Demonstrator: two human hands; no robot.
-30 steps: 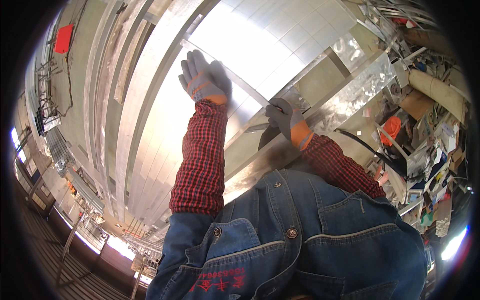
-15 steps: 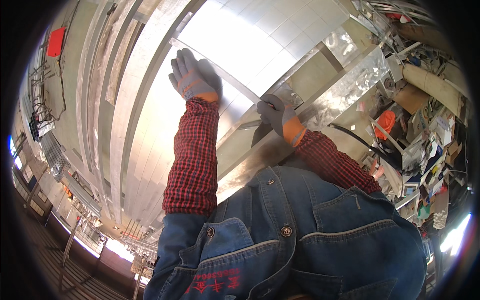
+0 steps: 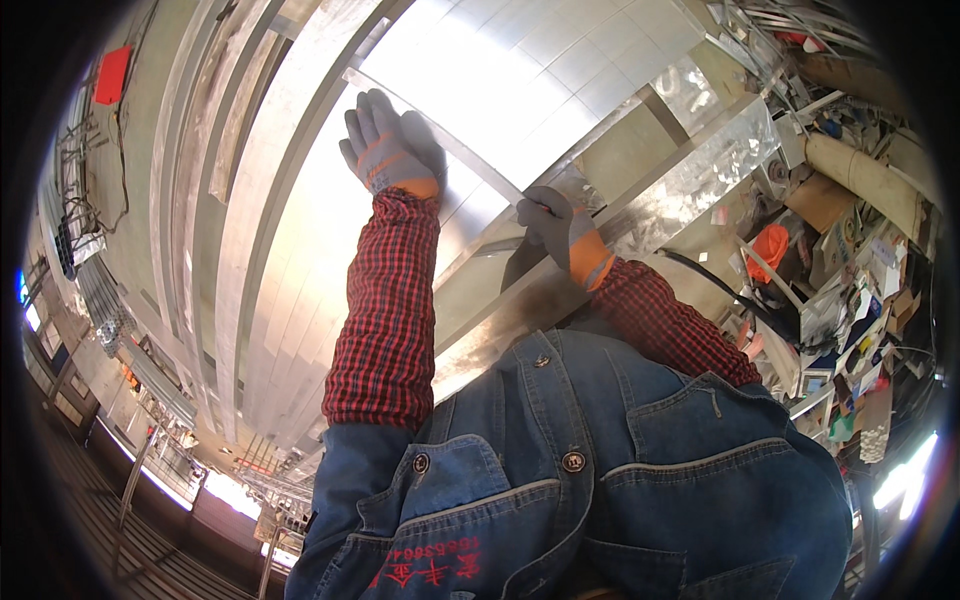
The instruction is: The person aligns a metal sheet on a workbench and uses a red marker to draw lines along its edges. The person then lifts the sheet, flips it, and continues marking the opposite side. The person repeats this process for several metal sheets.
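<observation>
A shiny metal sheet (image 3: pixel 300 240) marked with fine lines lies before me. My left hand (image 3: pixel 388 150), in a grey and orange glove, rests on it with the fingers stretched out, beside a narrow straight metal strip (image 3: pixel 450 145). This strip slants across the sheet from beyond my left fingertips down to my right hand (image 3: pixel 556 228). The right hand, gloved alike, is closed at the strip's near end. A small red bit shows between its fingers; the rest of what it holds is hidden by the glove.
Long metal bars (image 3: pixel 262 190) run along the left. Right of my hands lies a bright metal channel (image 3: pixel 690 170). Farther right is a heap of scraps, with an orange bag (image 3: pixel 768 250), a cardboard piece (image 3: pixel 822 200) and a thick tan roll (image 3: pixel 865 175). A red card (image 3: pixel 112 75) is at far left.
My left hand has shifted very slightly forward, its fingers still stretched out. My right hand stays closed at the strip's end, almost unmoved.
</observation>
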